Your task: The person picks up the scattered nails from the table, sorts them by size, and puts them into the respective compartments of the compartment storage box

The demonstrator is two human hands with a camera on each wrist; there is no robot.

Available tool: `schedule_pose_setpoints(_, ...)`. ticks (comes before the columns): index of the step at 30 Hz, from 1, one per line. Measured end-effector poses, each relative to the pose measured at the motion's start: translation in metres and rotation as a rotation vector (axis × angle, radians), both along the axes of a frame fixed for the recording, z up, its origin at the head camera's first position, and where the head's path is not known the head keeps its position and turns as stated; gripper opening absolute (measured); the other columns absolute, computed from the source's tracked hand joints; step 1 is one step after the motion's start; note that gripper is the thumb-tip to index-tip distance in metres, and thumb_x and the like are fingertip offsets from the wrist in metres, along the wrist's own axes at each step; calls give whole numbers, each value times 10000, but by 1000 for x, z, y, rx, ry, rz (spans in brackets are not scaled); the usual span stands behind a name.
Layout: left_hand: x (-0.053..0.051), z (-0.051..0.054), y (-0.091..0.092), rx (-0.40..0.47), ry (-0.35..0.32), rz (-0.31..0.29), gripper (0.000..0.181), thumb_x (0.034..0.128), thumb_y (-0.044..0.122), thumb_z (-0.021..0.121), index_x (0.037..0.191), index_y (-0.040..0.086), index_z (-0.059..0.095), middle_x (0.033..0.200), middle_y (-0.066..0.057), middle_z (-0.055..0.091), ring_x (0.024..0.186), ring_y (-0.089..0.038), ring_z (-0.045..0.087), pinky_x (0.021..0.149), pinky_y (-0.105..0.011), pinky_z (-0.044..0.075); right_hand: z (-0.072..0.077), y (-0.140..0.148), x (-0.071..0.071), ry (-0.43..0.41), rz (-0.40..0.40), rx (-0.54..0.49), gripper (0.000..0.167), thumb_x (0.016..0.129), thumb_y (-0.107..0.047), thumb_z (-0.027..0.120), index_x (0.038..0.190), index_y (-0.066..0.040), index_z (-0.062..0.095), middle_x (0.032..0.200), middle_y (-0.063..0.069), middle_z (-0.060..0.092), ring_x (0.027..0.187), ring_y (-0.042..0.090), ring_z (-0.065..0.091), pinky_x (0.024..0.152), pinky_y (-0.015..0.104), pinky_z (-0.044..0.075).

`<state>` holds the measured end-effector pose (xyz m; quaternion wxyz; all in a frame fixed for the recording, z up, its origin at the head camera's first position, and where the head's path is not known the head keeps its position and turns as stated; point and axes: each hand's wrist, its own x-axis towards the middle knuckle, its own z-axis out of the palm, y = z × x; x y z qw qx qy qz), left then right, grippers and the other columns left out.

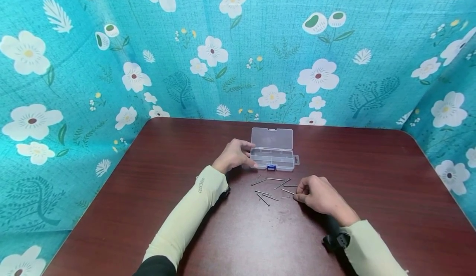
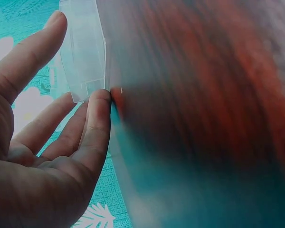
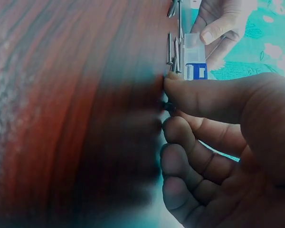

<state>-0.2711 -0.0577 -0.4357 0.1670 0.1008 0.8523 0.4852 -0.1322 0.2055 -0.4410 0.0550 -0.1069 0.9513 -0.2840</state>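
A clear plastic compartment box (image 1: 273, 159) lies on the table with its lid (image 1: 272, 139) raised at the back and a blue latch (image 1: 271, 167) in front. My left hand (image 1: 235, 155) loosely holds the box's left end. Its thumb (image 2: 35, 50) is at the front corner, its fingers (image 2: 99, 114) farther back. In front of the box several metal nails (image 1: 276, 179) lie scattered. To their right, my right hand (image 1: 317, 193) is low on the table, pinching a nail (image 3: 169, 107) between thumb and forefinger. The fingertips hide most of that nail.
Dark reddish wood makes up the tabletop (image 1: 167, 143). Behind it hangs a turquoise floral curtain (image 1: 238, 77). A hanging tab (image 1: 296, 159) juts from the box's right side. A black strap device (image 1: 336, 241) sits on the right wrist.
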Motion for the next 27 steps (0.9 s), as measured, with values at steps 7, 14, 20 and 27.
schedule_pose_setpoints(7,-2,-1,-2,6,-5,-8,737,600,-14,960,1283,64,693,1168,-109,701,958,-218,667,663,-297,544,0,-2,0,2,36,45,243,882,-135,749,693,-201,612,636,-116,551,589,90,489,615,331,441)
schedule_pose_setpoints(14,-1,-1,-3,4,-19,-18,738,604,-8,960,1287,77,694,1140,-106,704,936,-192,663,676,-311,550,3,-2,0,-11,61,37,208,923,-106,703,754,-169,598,681,-86,535,612,94,475,638,331,435)
schedule_pose_setpoints(20,-2,-2,-3,13,-16,-20,739,595,-12,963,1278,75,694,1100,-101,712,930,-190,668,671,-317,555,7,0,0,6,64,18,133,945,-88,667,834,-141,617,741,-83,574,649,92,490,663,340,450)
schedule_pose_setpoints(27,-4,-3,-3,9,-19,-14,742,595,-5,966,1280,80,693,1054,-96,717,960,-207,667,671,-313,553,9,3,-6,33,37,-54,95,954,-82,669,871,-126,656,763,-73,615,677,84,540,654,325,468)
